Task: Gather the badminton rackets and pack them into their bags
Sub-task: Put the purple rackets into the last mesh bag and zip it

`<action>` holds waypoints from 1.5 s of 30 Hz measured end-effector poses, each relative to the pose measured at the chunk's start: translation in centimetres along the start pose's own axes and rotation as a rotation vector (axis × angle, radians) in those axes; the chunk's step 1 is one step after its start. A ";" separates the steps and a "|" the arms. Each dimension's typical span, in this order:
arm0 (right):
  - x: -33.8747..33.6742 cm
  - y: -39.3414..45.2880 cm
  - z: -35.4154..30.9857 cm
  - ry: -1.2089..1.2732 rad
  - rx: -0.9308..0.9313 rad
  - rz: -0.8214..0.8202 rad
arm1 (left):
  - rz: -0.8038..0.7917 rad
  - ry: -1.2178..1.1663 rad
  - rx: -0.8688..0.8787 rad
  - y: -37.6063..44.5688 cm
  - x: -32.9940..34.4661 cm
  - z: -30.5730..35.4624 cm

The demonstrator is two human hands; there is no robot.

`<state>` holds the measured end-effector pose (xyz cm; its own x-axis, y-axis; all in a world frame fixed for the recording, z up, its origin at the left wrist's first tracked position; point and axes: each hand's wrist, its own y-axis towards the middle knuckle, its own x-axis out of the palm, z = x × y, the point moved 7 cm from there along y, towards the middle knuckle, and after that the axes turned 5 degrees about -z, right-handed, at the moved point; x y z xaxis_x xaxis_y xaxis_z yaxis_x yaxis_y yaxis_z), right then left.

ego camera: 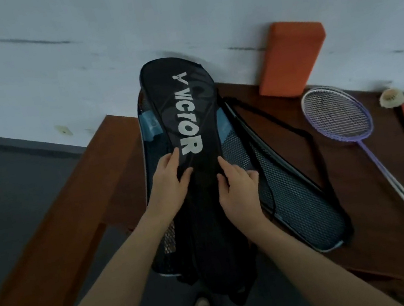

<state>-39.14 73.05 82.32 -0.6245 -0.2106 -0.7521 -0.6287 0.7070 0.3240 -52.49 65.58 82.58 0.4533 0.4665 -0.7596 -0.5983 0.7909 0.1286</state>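
Racket bag [186, 128], black with white VICTOR lettering, lies along the left end of the wooden table [120, 150], its near end overhanging the edge; the left hand [168, 182] and right hand [238, 186] rest on it with fingers loosely curled into the fabric, while a mesh cover [296, 198] lies just right of the bag. Risk: the overhanging bag may slide off if pulled nearer, and the purple racket [339, 116], well right of the bag beyond an orange block [292, 57], remains unpacked.
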 end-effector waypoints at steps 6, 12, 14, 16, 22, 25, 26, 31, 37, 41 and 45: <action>6.4 3.9 -2.1 -0.033 0.052 -0.099 | -0.116 0.039 -0.010 4.9 -1.0 -6.4; 11.8 3.1 -1.1 -0.206 0.055 -0.329 | -0.213 0.307 -0.134 3.9 0.8 -12.5; 12.3 3.0 -0.2 -0.193 0.078 -0.368 | -0.220 0.401 -0.142 3.2 1.4 -12.8; 11.9 3.5 0.0 -0.169 0.054 -0.335 | -0.161 0.399 -0.104 3.2 1.6 -12.0; 8.3 5.7 4.3 -0.100 0.148 -0.284 | -0.171 0.381 0.087 5.2 4.1 -7.0; 6.1 7.1 8.8 -0.107 0.236 -0.282 | -0.209 0.425 0.133 7.3 6.1 -4.7; 5.4 7.7 10.5 -0.103 0.270 -0.287 | -0.229 0.441 0.126 8.1 6.8 -4.1; 3.8 11.8 18.1 -0.135 0.396 -0.329 | -0.309 0.547 0.061 11.7 10.5 -3.2; 7.1 15.4 22.6 -0.210 0.379 -0.478 | -0.230 0.634 -0.110 16.3 11.6 -4.5; 9.1 18.1 22.1 -0.156 0.299 -0.502 | -0.219 0.654 -0.129 16.4 12.3 -5.3; 9.7 19.7 21.9 0.010 0.255 -0.540 | -0.152 0.610 -0.113 17.2 11.9 -5.8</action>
<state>-47.40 99.70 68.86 -0.2530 -0.5906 -0.7663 -0.7277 0.6380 -0.2516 -61.22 82.43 72.07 0.1008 0.0167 -0.9948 -0.6385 0.7679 -0.0518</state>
